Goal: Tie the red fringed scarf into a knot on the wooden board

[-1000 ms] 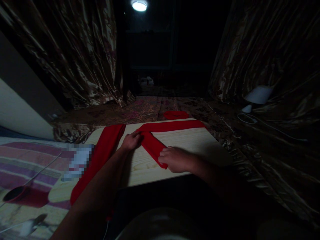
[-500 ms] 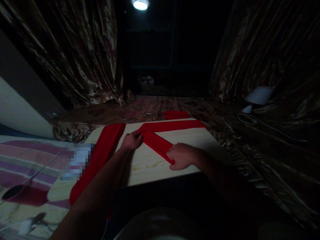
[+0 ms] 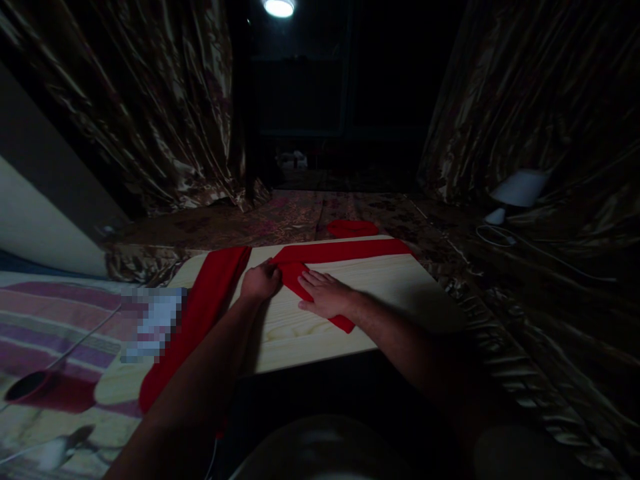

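Head view: a red fabric strip (image 3: 294,279) is partly covered by the right hand (image 3: 326,293), which is laid flat and open.
The strip's near end is exposed below the right wrist, and its far part is seen just past the fingertips, beside the left hand (image 3: 261,281). The left fingers are curled at the corner where the strip meets a red band (image 3: 345,251) along the far edge of the wooden tabletop (image 3: 395,287); whether fabric is gripped there cannot be told. A second red band (image 3: 215,287) is partly hidden by the left forearm (image 3: 193,373).
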{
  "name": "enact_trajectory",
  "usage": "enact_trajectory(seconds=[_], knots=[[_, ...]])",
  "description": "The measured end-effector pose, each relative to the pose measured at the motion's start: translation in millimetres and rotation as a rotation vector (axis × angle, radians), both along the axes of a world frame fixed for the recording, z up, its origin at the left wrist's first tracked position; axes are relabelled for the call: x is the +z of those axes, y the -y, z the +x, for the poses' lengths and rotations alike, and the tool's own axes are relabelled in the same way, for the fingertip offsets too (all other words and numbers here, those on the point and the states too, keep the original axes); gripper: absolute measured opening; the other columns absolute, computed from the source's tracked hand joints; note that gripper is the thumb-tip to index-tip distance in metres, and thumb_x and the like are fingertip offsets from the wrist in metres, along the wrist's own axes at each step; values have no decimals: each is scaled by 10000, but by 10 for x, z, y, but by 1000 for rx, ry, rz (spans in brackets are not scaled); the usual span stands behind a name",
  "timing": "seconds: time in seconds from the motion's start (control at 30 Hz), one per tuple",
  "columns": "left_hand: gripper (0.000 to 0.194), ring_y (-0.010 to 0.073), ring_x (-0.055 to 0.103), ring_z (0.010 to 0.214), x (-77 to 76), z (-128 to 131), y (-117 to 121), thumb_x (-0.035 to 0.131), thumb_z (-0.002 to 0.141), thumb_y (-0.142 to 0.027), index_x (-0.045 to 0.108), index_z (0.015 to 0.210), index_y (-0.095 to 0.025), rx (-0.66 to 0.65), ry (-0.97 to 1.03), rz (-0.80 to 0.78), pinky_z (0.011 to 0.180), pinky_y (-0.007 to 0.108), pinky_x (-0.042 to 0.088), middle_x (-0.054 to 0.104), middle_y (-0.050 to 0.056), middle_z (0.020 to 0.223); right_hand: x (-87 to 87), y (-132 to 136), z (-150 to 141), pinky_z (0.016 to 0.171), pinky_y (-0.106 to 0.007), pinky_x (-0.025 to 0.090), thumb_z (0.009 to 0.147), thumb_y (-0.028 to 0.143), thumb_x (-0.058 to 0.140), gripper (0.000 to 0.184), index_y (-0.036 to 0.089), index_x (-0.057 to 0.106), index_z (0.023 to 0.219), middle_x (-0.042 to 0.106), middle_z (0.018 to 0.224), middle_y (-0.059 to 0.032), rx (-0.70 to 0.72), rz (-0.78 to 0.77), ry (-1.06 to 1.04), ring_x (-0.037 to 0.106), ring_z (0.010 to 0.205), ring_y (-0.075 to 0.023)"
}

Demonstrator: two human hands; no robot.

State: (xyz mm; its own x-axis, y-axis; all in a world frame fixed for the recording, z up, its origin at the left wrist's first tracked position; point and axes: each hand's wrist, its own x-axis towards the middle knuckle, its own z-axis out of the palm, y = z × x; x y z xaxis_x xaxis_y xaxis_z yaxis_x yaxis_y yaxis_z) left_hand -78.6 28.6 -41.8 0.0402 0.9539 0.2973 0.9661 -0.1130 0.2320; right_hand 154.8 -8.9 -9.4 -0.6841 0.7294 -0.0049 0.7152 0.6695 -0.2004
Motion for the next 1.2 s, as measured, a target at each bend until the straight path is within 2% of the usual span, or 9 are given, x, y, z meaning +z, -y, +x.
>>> enact_trajectory(seconds=[0.23,0.5,0.67,0.73,0.83,0.9,1.0,1.13,1.2], knots=[[439,289,707,974,22,-35,-13,424,933,-400,658,1265,-235,102,-45,1,864,357,506,710,96,1216,-145,-23,-101,1205,-503,153,951,655,312,819,132,234,1577,150,1642,-134,-1,-52,-14,115,1519,-302],[403,309,667,1083,56,-40,47,442,905,-362,703,1168,-203,196,36,22,941,396,496,697,129,1223,-202,-117,-170,1198,-517,159,936,689,310,827,169,245,1576,156,1643,-122,39,-44,-29,133,1516,-294],[602,274,322,1459,28,41,41,455,887,-353,479,1444,-123,-57,25,266,1190,418,277,362,128,1579,-223,-112,-164,1202,-522,140,928,710,308,836,182,256,1573,149,1645,-115,38,-47,-46,102,1521,-296],[670,273,207,1504,5,78,25,437,908,-391,357,1527,-148,-156,-1,241,1203,474,229,279,103,1619,-223,-112,-166,1199,-541,137,931,707,314,829,173,281,1564,167,1641,-124,44,-54,-57,104,1520,-301],[630,286,212,1502,-46,98,-19,386,944,-453,374,1529,-219,-219,-40,83,1186,545,223,328,82,1598,-203,-151,-105,1201,-465,202,958,661,318,759,165,359,1531,262,1619,-124,75,-47,-150,204,1501,-264],[620,288,256,1488,-83,91,-53,367,954,-486,401,1519,-233,-210,-53,3,1185,556,214,380,84,1571,-172,-211,27,1177,-357,276,983,588,343,647,187,444,1481,362,1582,-93,23,8,-245,336,1446,-210],[635,292,266,1484,-123,74,-90,379,947,-512,425,1508,-220,-192,-62,-22,1192,548,195,385,90,1566,-94,-336,386,1114,-315,358,976,439,438,457,212,570,1351,492,1487,-71,-251,169,-257,481,1321,-196],[634,277,275,1482,-137,65,-104,362,947,-513,426,1507,-223,-201,-75,-30,1193,528,200,380,85,1570,-1,-508,1019,1085,-360,357,954,216,406,359,161,665,1197,600,1329,-135,-519,327,9,508,1247,-229],[634,276,275,1482,-137,64,-106,355,948,-512,428,1506,-221,-201,-84,-35,1189,530,204,380,89,1570,-9,-574,1309,1107,-391,322,913,158,431,374,142,688,1186,566,1382,-153,-579,343,160,454,1306,-255]])
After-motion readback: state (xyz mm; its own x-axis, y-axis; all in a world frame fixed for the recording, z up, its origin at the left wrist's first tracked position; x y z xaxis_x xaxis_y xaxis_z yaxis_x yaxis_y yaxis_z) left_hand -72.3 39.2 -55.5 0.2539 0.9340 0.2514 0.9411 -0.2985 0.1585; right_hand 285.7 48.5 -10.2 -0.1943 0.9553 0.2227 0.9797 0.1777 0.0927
